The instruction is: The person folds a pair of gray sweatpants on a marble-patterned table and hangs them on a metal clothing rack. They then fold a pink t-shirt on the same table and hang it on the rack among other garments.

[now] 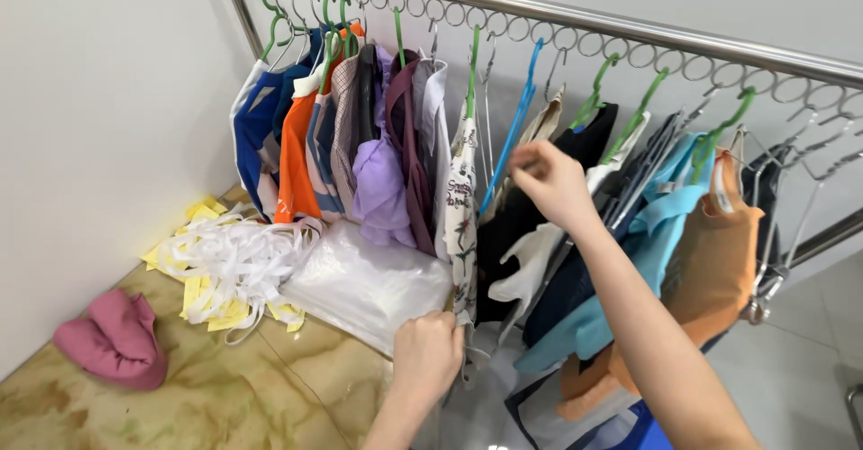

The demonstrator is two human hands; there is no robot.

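At a crowded metal rail (629, 32), the left hand (427, 353) grips a printed white garment's (461, 207) hem while the right hand (550, 180) pinches a blue hanger (512, 135).

A metal rail (629, 32) with a row of rings runs from eleven o'clock down towards three, carrying hangers of shirts. Below it the marbled floor (270, 396) bears a pink cushion (117, 340) at eight o'clock, a heap of white straps over yellow paper (229, 266) at nine, and a clear plastic bag (369, 284) just beside it.
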